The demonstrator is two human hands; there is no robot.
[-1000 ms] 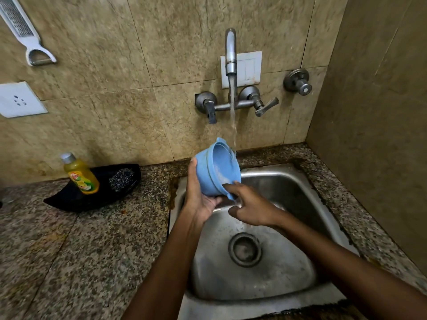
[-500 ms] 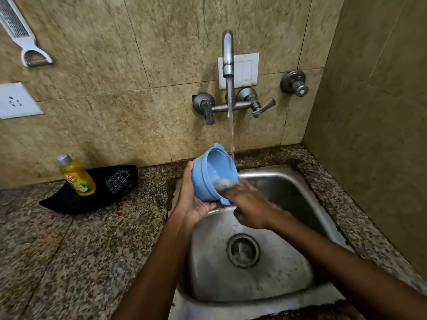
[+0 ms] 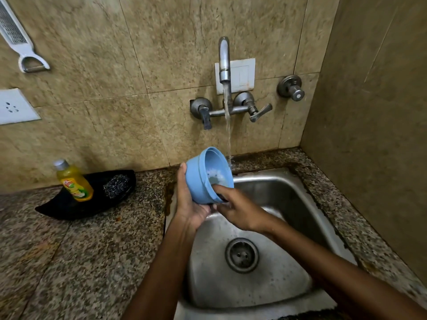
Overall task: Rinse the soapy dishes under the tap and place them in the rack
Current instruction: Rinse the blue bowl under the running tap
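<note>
Head view: a blue bowl [image 3: 203, 176] is held tipped on its side above the back left corner of the steel sink [image 3: 288, 192], its mouth turned to the right and slightly toward the camera, its base turned left. The axis through base and mouth runs roughly level, left to right. Soap foam is seen inside the bowl. The base is cupped from behind by the left hand [image 3: 190, 204], whose fingers are curled round the outer wall. The lower rim is met by the right hand [image 3: 240, 211], with fingers reaching inside the mouth and the thumb apparently outside; the exact pinch cannot be told. Water from the tap [image 3: 224, 63] falls just beside the upper right rim of the bowl.

Open basin is left below and in front of the hands, down to the drain [image 3: 242, 255]; the tiled side wall stands near on the right. Granite counter [image 3: 80, 262] lies to the left, where a yellow dish soap bottle [image 3: 74, 181] and a steel scrubber [image 3: 115, 184] are kept on a black tray [image 3: 60, 209]. The bottle's label is too blurred to be read
</note>
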